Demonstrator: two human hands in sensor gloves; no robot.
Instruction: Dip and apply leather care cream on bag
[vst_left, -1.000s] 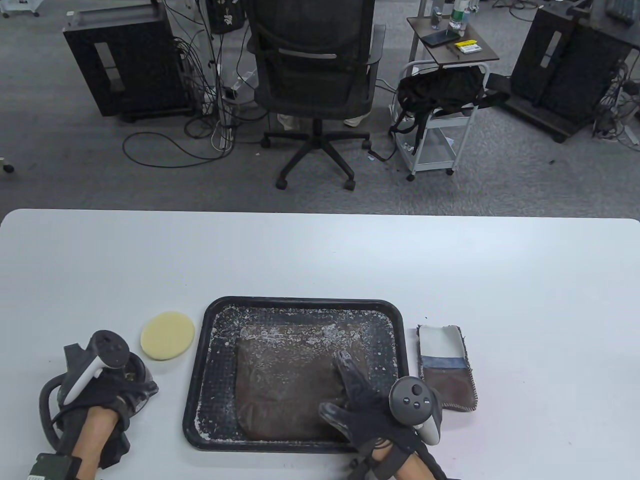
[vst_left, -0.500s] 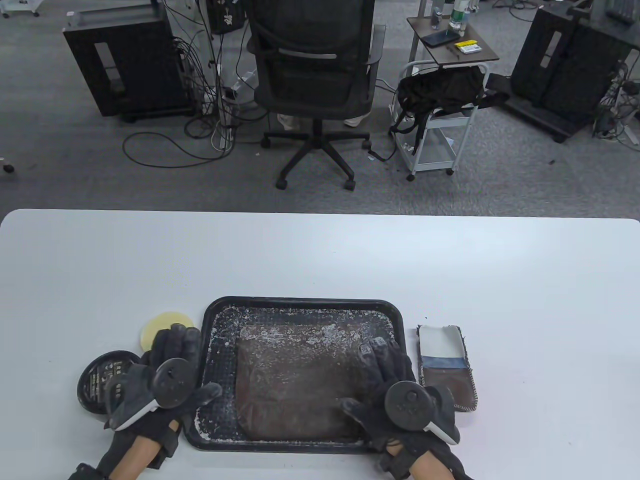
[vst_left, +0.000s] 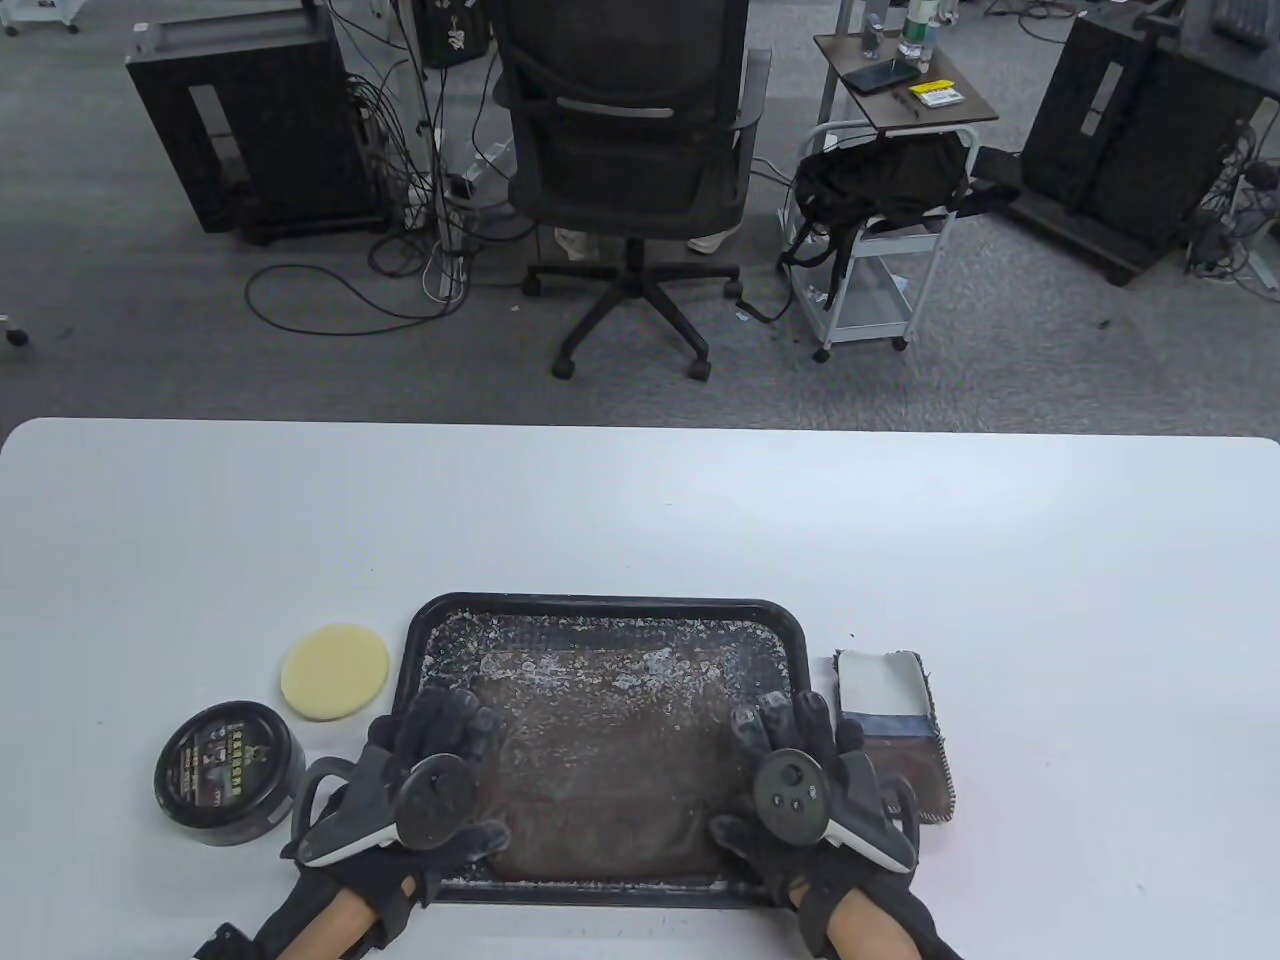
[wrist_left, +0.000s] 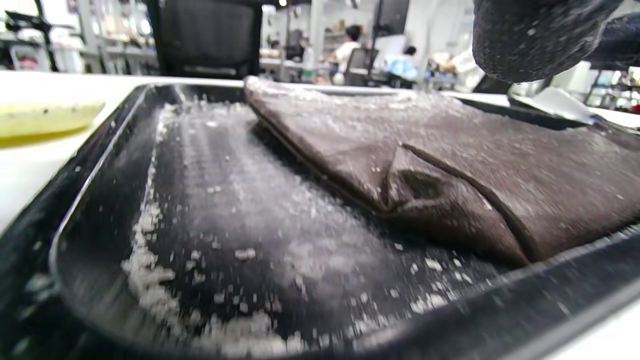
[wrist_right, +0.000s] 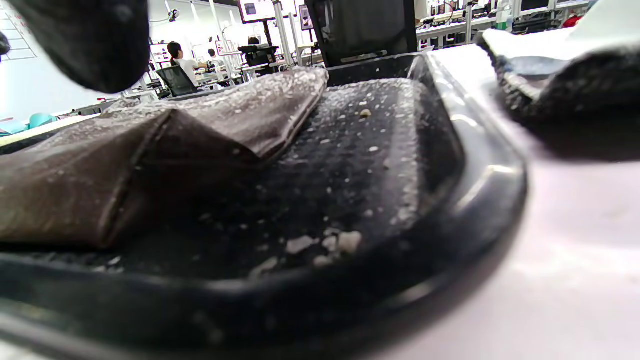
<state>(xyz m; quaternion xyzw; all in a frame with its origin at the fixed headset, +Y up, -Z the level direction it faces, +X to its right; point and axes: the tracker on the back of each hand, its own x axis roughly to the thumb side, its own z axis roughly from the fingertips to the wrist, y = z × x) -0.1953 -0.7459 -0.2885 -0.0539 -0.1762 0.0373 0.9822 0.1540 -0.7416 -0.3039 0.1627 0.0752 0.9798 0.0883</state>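
A brown leather bag (vst_left: 600, 770) lies flat in a black tray (vst_left: 610, 612) speckled with white crumbs. My left hand (vst_left: 462, 770) is spread over the tray's left side, its straight fingers (vst_left: 445, 715) above the bag's left edge. My right hand (vst_left: 755, 775) mirrors it over the tray's right side. In the left wrist view a fingertip (wrist_left: 535, 40) hovers above the bag (wrist_left: 450, 165), and the right wrist view shows the same over the bag (wrist_right: 150, 150). Neither hand holds anything. The round black cream tin (vst_left: 228, 770) stands lidded to the left, beside a yellow sponge pad (vst_left: 335, 672).
A folded cloth swatch (vst_left: 893, 735), white and brown, lies just right of the tray. The tin sits close to my left wrist. Beyond the table's far edge stand an office chair (vst_left: 630, 170) and a small cart (vst_left: 870, 250).
My left hand let go of the tin and moved right onto the tray's left side. My right hand slid from the bag's middle to the tray's right side and flattened.
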